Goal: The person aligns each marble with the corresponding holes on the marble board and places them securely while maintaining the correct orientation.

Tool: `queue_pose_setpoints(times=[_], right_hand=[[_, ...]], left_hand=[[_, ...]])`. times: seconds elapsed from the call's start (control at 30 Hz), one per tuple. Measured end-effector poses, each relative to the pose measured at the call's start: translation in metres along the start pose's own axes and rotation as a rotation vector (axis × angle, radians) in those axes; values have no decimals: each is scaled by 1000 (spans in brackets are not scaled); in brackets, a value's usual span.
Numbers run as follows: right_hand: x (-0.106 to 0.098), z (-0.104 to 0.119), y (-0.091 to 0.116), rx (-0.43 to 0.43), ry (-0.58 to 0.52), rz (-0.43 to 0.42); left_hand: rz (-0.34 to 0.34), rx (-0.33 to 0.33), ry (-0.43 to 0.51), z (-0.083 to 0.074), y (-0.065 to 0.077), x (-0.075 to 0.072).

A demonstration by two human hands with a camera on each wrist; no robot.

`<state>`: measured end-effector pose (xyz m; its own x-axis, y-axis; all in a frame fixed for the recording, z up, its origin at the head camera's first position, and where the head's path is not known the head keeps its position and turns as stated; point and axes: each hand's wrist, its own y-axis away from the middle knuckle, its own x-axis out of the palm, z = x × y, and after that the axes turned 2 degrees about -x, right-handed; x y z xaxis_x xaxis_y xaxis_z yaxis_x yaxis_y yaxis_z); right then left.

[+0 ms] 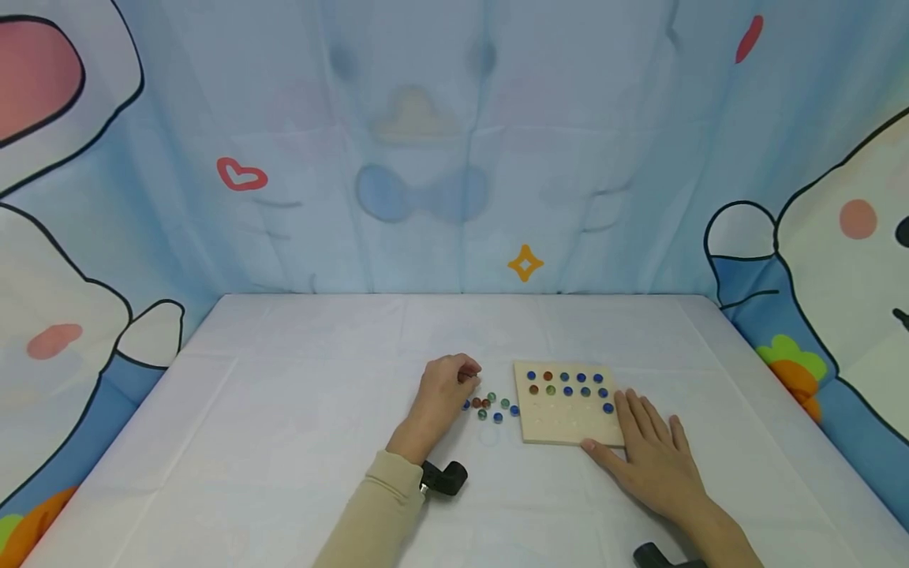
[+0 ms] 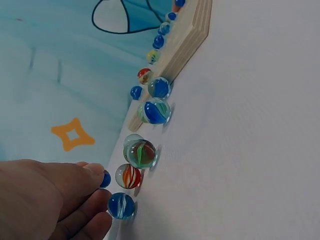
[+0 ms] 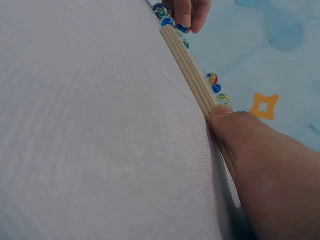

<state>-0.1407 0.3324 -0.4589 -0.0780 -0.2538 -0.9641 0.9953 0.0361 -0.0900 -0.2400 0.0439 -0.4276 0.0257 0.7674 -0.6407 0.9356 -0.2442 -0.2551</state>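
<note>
Between thumb and fingers, my left hand (image 1: 446,394) pinches a blue marble (image 2: 105,179), shown in the left wrist view. Loose glass marbles lie on the cloth beside that hand, including an orange-striped marble (image 2: 128,176), a green-and-red marble (image 2: 141,153) and a blue marble (image 1: 498,418). To their right is a flat wooden board (image 1: 561,430) with dimples. Blue, red and green marbles fill its two back rows, and one more blue marble (image 1: 607,408) sits at the right of the third row. My right hand (image 1: 653,457) touches the board's right side, fingers straight, thumb at its front corner.
A white cloth (image 1: 284,442) covers the table. Behind it hangs a blue printed curtain (image 1: 604,158), with cartoon figures at both sides. A black wrist device (image 1: 445,478) is on the left wrist, and another (image 1: 656,556) shows by the right forearm.
</note>
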Motion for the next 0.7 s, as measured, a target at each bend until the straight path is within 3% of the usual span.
queue_pose_setpoints(times=[0.3,0.53,0.7], right_hand=[[2,-1,0,13,4,-3],[5,0,-2,18,12,6],[6,1,-3,17,14,9]], left_hand=[[77,-18,113,-18,2,11],[134,35,144,-37,-1,29],[133,62,139,-48,-4,38]])
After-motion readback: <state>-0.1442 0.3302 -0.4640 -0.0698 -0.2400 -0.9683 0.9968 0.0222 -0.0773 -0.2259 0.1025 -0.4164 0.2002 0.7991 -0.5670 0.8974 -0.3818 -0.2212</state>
